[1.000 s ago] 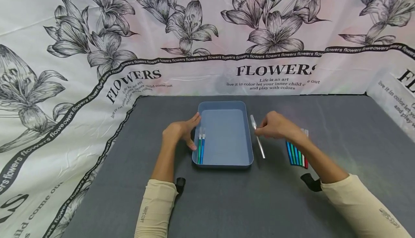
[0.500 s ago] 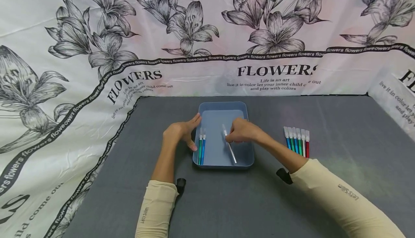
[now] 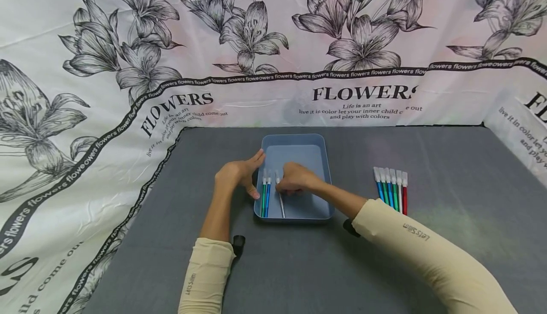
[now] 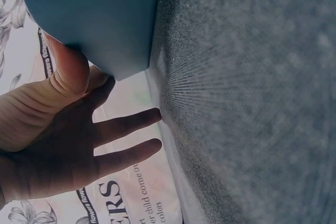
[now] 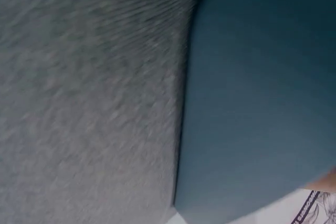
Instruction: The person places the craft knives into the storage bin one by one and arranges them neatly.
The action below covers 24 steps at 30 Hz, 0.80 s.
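A blue rectangular tray lies on the grey table. My left hand touches its left side; in the left wrist view the thumb presses the outer wall while the other fingers stretch out, spread apart. Inside the tray, my right hand pinches a slim silver-white pen with a pale cap, partly covered by the fingers. Just left of it, a green pen and a blue pen lie side by side along the tray's left wall. The right wrist view shows mainly the tray's outer wall.
To the right of the tray, several capped pens in blue, green, white and red lie in a row, their lower ends partly behind the right sleeve. A flower-printed cloth hangs behind the table.
My right hand has carried the silver-white pen leftward, from beside the tray over its right rim to near the two pens inside. The left hand has stayed at the tray's left side.
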Each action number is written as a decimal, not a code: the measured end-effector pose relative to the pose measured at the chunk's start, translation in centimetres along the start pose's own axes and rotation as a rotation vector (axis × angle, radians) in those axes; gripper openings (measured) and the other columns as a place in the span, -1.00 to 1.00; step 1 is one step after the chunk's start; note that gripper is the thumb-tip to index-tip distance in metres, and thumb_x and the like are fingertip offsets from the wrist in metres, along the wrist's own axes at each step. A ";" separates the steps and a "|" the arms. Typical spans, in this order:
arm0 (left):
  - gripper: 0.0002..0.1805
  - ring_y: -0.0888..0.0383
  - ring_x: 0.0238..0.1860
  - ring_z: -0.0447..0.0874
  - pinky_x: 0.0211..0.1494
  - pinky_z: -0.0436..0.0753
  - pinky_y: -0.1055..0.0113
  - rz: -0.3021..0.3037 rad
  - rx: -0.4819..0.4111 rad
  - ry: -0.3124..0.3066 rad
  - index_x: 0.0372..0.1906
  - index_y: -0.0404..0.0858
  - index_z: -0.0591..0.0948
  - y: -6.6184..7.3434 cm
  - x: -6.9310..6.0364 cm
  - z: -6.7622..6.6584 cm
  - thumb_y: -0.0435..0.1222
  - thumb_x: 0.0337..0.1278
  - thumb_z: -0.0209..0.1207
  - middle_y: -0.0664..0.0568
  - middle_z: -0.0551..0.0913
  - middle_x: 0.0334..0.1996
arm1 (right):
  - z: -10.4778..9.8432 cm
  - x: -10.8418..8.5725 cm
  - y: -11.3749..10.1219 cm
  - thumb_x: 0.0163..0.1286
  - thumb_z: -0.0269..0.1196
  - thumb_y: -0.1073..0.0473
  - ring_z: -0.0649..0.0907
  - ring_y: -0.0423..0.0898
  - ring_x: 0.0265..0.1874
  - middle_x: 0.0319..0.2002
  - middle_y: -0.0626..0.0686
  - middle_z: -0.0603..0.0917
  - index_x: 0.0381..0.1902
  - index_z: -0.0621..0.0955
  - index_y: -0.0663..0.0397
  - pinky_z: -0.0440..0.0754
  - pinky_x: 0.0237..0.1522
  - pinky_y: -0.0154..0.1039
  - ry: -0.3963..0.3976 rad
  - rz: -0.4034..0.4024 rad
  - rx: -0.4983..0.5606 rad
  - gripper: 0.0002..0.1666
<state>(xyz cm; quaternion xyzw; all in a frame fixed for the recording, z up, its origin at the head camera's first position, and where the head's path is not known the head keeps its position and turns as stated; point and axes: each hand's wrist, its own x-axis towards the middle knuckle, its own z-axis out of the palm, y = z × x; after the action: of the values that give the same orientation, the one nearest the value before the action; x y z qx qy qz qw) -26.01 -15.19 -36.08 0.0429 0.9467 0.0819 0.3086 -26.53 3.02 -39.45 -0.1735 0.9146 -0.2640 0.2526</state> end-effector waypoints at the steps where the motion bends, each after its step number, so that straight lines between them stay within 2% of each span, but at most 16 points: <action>1: 0.44 -0.09 0.74 -0.10 0.66 0.22 -0.16 0.005 0.000 0.001 0.73 0.12 -0.26 0.0 0.0 0.0 -0.01 -0.05 0.57 0.23 -0.48 0.73 | 0.1 0.1 -0.1 0.33 0.36 0.18 0.40 -0.22 -0.79 -0.79 -0.07 0.48 -0.72 0.56 0.05 0.39 -0.68 -0.39 0.000 0.004 0.006 -0.59; 11: 0.45 -0.12 0.73 -0.01 0.58 0.33 -0.26 -0.003 0.007 0.011 0.72 0.19 -0.26 -0.1 0.0 0.1 -0.01 -0.07 0.58 0.28 -0.45 0.73 | 0.8 0.3 -0.5 0.32 0.34 0.19 0.47 -0.21 -0.79 -0.77 -0.06 0.52 -0.60 0.71 0.18 0.48 -0.68 -0.36 0.023 -0.012 0.066 -0.70; 18: 0.46 -0.09 0.73 -0.02 0.58 0.33 -0.23 -0.021 -0.012 0.018 0.72 0.22 -0.25 -0.1 0.0 0.1 0.00 -0.10 0.59 0.29 -0.43 0.73 | 0.9 0.2 -0.7 0.34 0.32 0.24 0.49 -0.22 -0.77 -0.73 -0.04 0.57 -0.50 0.75 0.26 0.50 -0.68 -0.37 0.024 -0.017 0.109 -0.76; 24: 0.45 -0.07 0.73 -0.01 0.60 0.33 -0.18 -0.013 0.013 0.023 0.72 0.20 -0.25 -0.1 0.0 0.1 0.02 -0.08 0.58 0.27 -0.43 0.73 | 1.0 0.0 -0.4 0.35 0.32 0.23 0.48 -0.23 -0.78 -0.73 -0.05 0.57 -0.54 0.73 0.25 0.48 -0.68 -0.39 0.018 -0.044 0.132 -0.73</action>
<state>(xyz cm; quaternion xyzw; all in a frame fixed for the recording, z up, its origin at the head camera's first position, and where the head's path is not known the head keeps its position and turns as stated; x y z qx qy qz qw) -25.96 -15.27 -36.18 0.0377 0.9509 0.0744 0.2980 -25.92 2.29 -39.91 -0.1742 0.8933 -0.3307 0.2495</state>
